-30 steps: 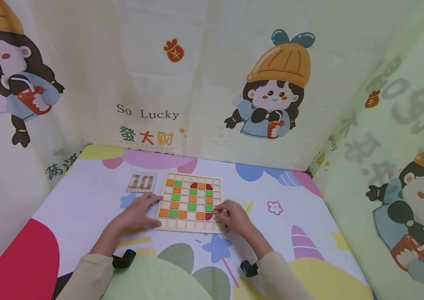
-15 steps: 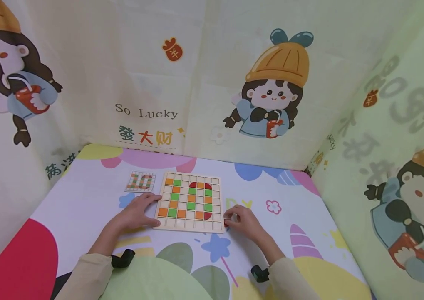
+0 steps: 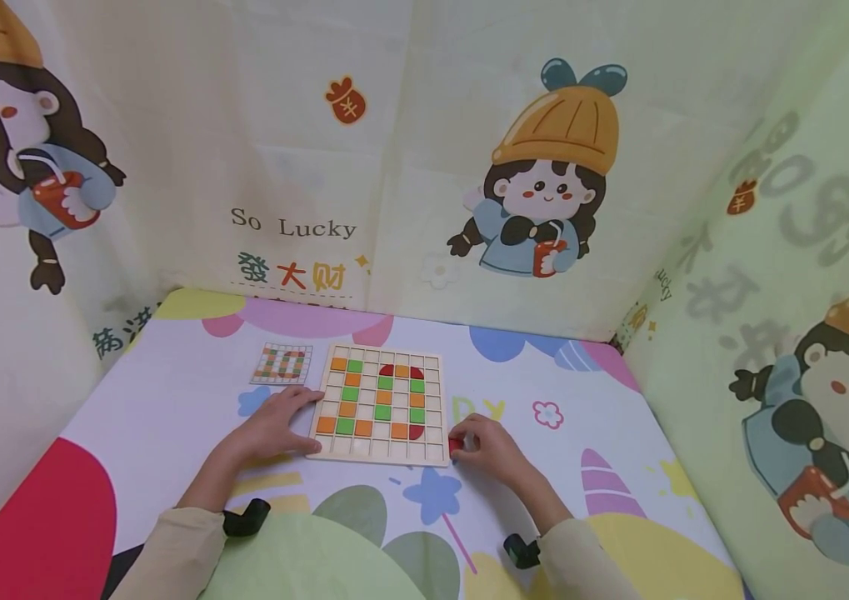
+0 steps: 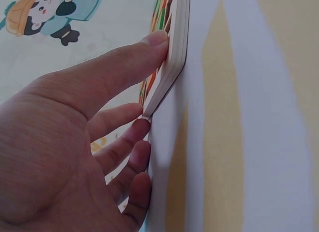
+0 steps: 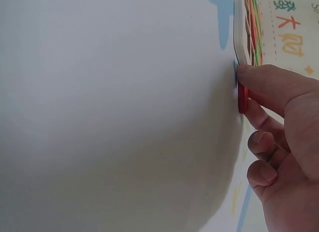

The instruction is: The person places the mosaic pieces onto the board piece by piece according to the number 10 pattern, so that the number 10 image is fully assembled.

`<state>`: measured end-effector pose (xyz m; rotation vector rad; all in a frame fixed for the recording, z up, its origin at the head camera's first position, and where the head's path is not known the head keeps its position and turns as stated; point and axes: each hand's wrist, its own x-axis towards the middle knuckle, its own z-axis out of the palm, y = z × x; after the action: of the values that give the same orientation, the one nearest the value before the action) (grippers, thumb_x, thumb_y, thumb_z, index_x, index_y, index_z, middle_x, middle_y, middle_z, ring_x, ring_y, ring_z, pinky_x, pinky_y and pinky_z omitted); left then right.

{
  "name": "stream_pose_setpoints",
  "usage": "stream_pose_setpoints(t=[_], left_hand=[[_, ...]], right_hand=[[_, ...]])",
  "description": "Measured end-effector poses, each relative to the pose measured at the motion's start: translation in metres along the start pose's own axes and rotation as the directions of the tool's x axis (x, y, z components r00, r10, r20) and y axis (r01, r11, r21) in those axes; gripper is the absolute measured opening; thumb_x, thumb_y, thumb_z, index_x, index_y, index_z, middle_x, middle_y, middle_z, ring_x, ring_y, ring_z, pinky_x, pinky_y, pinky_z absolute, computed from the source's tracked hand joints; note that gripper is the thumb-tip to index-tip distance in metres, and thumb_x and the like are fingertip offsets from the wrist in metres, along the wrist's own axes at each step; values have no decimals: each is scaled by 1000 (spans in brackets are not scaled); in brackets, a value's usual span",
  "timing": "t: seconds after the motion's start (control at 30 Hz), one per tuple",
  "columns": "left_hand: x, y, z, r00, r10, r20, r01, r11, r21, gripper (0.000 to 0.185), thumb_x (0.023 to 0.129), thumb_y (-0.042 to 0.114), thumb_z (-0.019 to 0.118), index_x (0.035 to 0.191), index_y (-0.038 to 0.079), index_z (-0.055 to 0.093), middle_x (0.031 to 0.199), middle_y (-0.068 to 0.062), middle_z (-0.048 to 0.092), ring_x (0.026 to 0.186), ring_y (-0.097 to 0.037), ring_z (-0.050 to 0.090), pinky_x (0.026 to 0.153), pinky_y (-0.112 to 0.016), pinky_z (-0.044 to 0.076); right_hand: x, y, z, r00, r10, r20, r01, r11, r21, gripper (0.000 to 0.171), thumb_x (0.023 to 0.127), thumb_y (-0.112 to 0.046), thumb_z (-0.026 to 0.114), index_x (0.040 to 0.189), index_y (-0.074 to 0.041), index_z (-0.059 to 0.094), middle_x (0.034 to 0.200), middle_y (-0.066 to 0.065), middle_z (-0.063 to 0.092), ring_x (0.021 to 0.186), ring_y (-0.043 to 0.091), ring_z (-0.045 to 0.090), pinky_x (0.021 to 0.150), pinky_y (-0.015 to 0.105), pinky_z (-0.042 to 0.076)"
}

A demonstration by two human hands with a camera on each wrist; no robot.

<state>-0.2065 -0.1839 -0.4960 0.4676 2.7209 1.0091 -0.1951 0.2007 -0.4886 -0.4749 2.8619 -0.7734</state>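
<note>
A square wooden grid board (image 3: 359, 450) lies on the table, with orange and green square tiles and a few dark red rounded tiles set in some cells. My left hand (image 3: 272, 427) rests at its left edge. In the left wrist view the thumb (image 4: 158, 38) touches the board's rim while the other fingertips sit close by the corner. Just off the board's right edge, my right hand (image 3: 490, 447) pinches a red tile (image 5: 242, 98) between thumb and forefinger, low at the tabletop. The remaining right-hand fingers are curled, and part of the tile is hidden by the fingertips.
A small pattern card (image 3: 282, 364) with a similar coloured grid lies behind my left hand, left of the board. The tablecloth (image 3: 536, 367) carries coloured printed shapes. Printed curtains (image 3: 409, 208) stand along the back and both sides.
My right hand has moved from the board's lower right cells outward and down past its right edge, where a red tile now shows at its fingertips. The left hand stays put.
</note>
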Motion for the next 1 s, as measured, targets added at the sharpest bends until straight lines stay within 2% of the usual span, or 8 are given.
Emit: stream_pose_setpoints(t=[0.27,0.43,0.7,1.0], left_hand=[[0,-1,0,1000,-1,-4,1,1000,0,84,72,37,83,143,14,46,147,-17,38,131,-42,37,103,-62,36],[1,-1,0,1000,3,-2,-3,1000,6,84,72,37,83,144,14,46,147,-17,39,131,-42,37,103,-62,36],[-1,1,-1,1000,-14,0,14,1000,-3,84,72,37,83,144,14,46,148,-17,37,132,-42,36,103,-62,36],[-1,3,0,1000,-2,2,2,1000,-1,84,72,39,83,143,15,46,148,-18,37,131,-43,36,103,-63,35]], right_hand=[[-2,-3,3,999,21,-43,-25,994,-104,18,79,-26,79,94,-21,70,85,-10,57,78,7,51,70,22,47],[-4,-1,3,996,34,-88,-48,985,-168,19,78,-26,79,91,-18,69,83,-9,58,74,6,49,66,21,44],[-1,-4,2,991,15,-134,-29,994,-105,16,78,-25,79,88,-17,68,82,-9,57,76,9,51,68,22,46],[12,-24,8,994,-56,-94,47,995,-91,16,81,-28,76,91,-18,68,84,-8,57,74,9,49,63,19,42]])
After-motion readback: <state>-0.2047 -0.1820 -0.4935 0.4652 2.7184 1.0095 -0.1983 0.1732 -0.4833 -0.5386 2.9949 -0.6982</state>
